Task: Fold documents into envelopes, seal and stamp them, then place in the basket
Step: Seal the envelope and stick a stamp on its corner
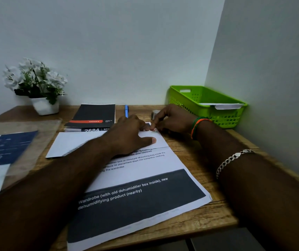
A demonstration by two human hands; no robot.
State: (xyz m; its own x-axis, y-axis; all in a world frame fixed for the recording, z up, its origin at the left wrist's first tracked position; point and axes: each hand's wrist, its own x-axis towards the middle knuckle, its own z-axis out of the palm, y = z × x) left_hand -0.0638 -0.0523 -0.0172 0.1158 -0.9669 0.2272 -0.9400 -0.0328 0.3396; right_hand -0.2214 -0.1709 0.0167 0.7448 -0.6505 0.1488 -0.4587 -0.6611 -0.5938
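Our right hand (pixel 170 118) pinches something small, likely a stamp, at the far right corner of the white envelope (pixel 76 142), whose long axis runs left to right; our left hand (pixel 130 136) presses it flat on the wooden desk (pixel 199 220), green basket (pixel 208 105) just right, in the wall corner

Desk (pixel 195 156): brown wood grain, set into a wall corner.
Back left: white pot of white flowers (pixel 36 84).
Back middle: black notebook (pixel 94 115) on a stack, blue pen (pixel 126 110) beside it.
Back right: green basket (pixel 208 105) holding paper.
Left: clear plastic sleeve (pixel 9 151) with blue papers.
Centre: printed sheet (pixel 139 196), white envelope (pixel 76 142) overlapping its top.
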